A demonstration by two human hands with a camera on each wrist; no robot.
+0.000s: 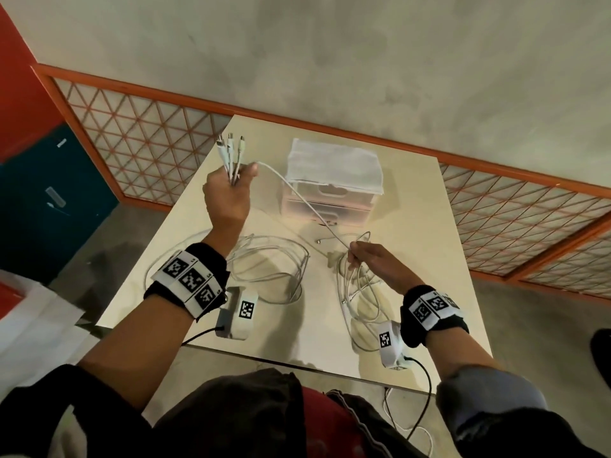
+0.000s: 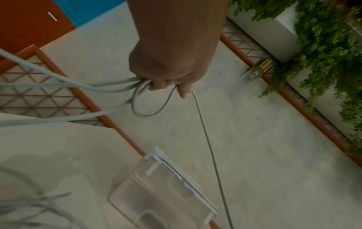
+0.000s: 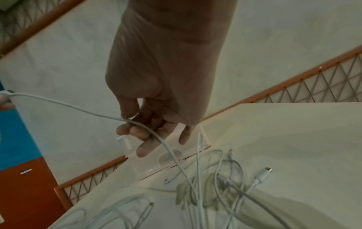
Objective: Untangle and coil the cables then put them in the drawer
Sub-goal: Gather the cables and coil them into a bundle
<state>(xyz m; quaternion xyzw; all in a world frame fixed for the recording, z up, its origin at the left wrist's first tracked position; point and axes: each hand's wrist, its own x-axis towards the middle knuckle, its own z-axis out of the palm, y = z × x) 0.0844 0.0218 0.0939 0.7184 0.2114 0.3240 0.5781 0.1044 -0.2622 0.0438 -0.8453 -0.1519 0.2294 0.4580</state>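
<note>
Head view is showing the task at an early stage, by my reading: the left hand [image 1: 228, 196] is clenching a bunch of white cables [image 1: 231, 160] raised above the desk [image 1: 429, 226], their plug ends fanning out toward 12 o'clock, while nothing looks coiled and the drawer unit [image 1: 330, 193] at 12 o'clock on the desk is sitting closed. Untangling, coiling and stowing all appear to be left.

From the left hand one strand [image 1: 297, 193] is running toward 4 o'clock, down to the right hand [image 1: 373, 262], which is pinching it between thumb and curled fingers low over the desk. In the right wrist view the fingers [image 3: 137, 131] are lying only partly closed around that strand, the outer ones hanging loose.

Below the right hand a knotted heap [image 1: 357, 292] is lying at 5 o'clock on the desk; wide loose loops [image 1: 274, 259] are spreading at 7 o'clock, beneath the left wrist.
</note>
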